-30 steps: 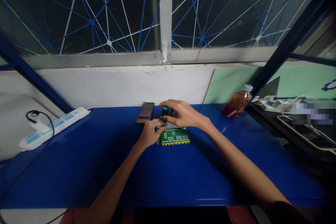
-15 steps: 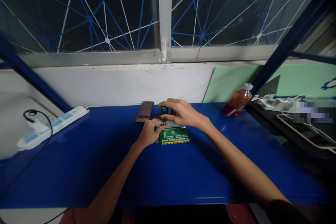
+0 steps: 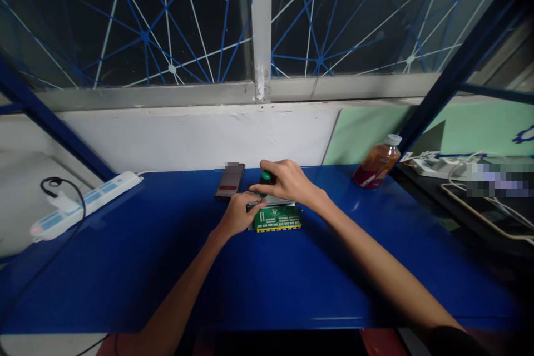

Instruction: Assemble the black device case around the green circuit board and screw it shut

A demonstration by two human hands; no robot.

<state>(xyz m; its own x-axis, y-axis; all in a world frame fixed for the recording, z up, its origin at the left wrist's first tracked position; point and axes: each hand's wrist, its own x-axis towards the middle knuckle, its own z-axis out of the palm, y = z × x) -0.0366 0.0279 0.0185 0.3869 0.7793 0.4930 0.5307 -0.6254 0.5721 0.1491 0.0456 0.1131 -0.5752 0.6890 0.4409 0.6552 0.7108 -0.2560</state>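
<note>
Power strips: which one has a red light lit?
The white power strip at the bench's left end, glowing red at its near end; the far-right power strip shows none.

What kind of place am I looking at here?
Probably a makeshift electronics workbench by a window: a green circuit board under both hands on a blue table, a white power strip at the left, and more cables and sockets on the right.

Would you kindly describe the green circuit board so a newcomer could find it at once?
On the blue table, look to the middle near the far edge, just right of the dark phone. The green circuit board lies flat under the left hand and right hand; it alone is green with a yellow front edge.
</note>
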